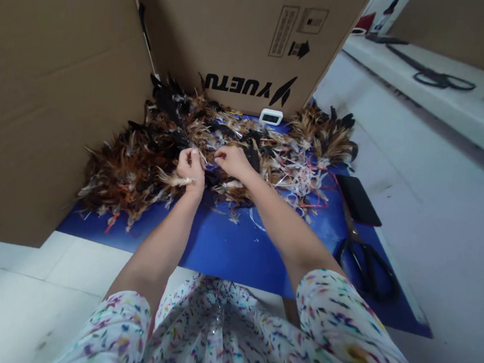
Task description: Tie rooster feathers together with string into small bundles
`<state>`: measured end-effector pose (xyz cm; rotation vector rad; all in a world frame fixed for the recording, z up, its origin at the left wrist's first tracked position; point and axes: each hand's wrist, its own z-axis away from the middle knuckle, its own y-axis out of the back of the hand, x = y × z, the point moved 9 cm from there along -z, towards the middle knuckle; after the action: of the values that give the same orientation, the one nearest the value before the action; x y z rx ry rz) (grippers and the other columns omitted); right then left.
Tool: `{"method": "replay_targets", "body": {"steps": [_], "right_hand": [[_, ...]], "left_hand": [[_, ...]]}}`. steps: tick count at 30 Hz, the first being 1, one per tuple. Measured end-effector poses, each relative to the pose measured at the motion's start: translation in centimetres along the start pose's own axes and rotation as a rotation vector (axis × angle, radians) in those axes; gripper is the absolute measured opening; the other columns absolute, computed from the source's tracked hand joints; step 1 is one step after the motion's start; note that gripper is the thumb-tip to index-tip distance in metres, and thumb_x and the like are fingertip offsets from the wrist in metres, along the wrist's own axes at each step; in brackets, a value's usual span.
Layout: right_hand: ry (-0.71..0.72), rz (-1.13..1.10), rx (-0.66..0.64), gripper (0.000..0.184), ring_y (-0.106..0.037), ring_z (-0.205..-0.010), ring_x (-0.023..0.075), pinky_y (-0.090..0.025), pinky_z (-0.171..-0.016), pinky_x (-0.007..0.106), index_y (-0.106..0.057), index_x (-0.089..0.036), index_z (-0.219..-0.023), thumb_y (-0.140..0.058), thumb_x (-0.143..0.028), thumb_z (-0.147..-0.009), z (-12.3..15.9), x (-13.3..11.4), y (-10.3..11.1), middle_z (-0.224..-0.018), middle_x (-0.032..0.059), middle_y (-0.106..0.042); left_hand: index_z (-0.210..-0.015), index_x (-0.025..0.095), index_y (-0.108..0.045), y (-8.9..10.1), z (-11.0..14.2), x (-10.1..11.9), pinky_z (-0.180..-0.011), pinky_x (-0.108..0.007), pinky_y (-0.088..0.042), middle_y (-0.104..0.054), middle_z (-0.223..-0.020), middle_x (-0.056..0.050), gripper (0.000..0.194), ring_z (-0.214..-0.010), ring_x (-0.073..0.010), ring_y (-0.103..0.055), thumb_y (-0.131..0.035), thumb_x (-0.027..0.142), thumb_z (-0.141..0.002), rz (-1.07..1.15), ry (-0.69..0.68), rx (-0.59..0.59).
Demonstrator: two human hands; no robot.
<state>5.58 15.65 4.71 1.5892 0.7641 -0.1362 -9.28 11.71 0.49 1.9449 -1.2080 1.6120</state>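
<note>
My left hand (191, 170) is closed on pale tan feathers (171, 179), whose wispy ends stick out to the left below the thumb. Just to its right, my right hand (232, 161) is pinched, fingertips together; what it holds, if anything, is too small to make out. Both hands hover over a wide heap of brown and black feathers (125, 168) spread on a blue table top (231, 238). White and red ties (303, 180) lie tangled on the right part of the heap.
Tall cardboard panels (242, 30) wall in the back and left. A small white digital display (271, 116) stands behind the feathers. Right of the heap lie a phone (357, 200) and black-handled scissors (366, 265). More scissors (441, 79) rest on a ledge at the upper right.
</note>
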Motion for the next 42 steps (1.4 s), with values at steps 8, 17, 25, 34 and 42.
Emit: {"method": "replay_targets", "body": {"steps": [8,17,25,34,42], "right_hand": [[-0.147,0.033,-0.112,0.019,-0.068,-0.104,0.0282,-0.05,-0.089,0.036,-0.074,-0.018,-0.099,-0.07,-0.028,-0.083,-4.1,0.3,-4.8,-0.108,0.0151,-0.074],[-0.149,-0.265,-0.024,0.02,-0.063,-0.073,0.0146,-0.046,-0.07,0.024,-0.064,-0.018,-0.065,-0.066,-0.022,-0.084,-5.4,2.2,-4.6,-0.067,0.0007,-0.066],[-0.192,-0.748,-0.057,0.024,-0.041,-0.041,0.0066,-0.034,-0.043,0.019,-0.061,-0.017,-0.062,-0.064,-0.024,-0.085,-2.5,2.8,-1.9,-0.044,-0.0059,-0.049],[-0.164,-0.884,-0.025,0.011,-0.045,-0.045,0.0066,-0.035,-0.046,0.02,-0.062,-0.017,-0.061,-0.067,-0.02,-0.071,-1.1,3.0,-1.7,-0.051,-0.0047,-0.058],[-0.161,-0.903,-0.046,0.011,-0.042,-0.046,0.0072,-0.034,-0.048,0.021,-0.061,-0.018,-0.062,-0.067,-0.022,-0.071,-0.8,2.9,-2.0,-0.046,-0.0079,-0.049]], "left_hand": [[-0.087,0.02,-0.045,1.1,-0.4,-0.5,-0.039,-0.018,-0.031,-0.05,-0.059,0.009,0.012,-0.039,-0.0039,-0.045,-0.047,0.03,-0.095,0.078,0.101,0.1],[-0.085,0.02,-0.046,0.7,-0.3,-1.8,-0.037,-0.016,-0.03,-0.052,-0.061,0.008,0.016,-0.039,-0.0031,-0.045,-0.049,0.033,-0.093,0.037,0.161,0.054],[-0.079,0.018,-0.056,-1.4,0.3,-3.3,-0.035,-0.019,-0.032,-0.057,-0.056,0.007,0.012,-0.037,-0.0057,-0.046,-0.059,0.027,-0.086,-0.074,0.237,-0.137],[-0.078,0.016,-0.066,-2.2,1.1,-3.8,-0.036,-0.019,-0.036,-0.067,-0.061,0.003,0.013,-0.04,-0.0079,-0.053,-0.065,0.029,-0.081,-0.12,0.262,-0.268],[-0.071,0.016,-0.066,-2.7,1.7,-3.5,-0.039,-0.02,-0.04,-0.063,-0.054,0.003,0.015,-0.039,-0.0079,-0.05,-0.068,0.029,-0.079,-0.127,0.286,-0.305]]}}
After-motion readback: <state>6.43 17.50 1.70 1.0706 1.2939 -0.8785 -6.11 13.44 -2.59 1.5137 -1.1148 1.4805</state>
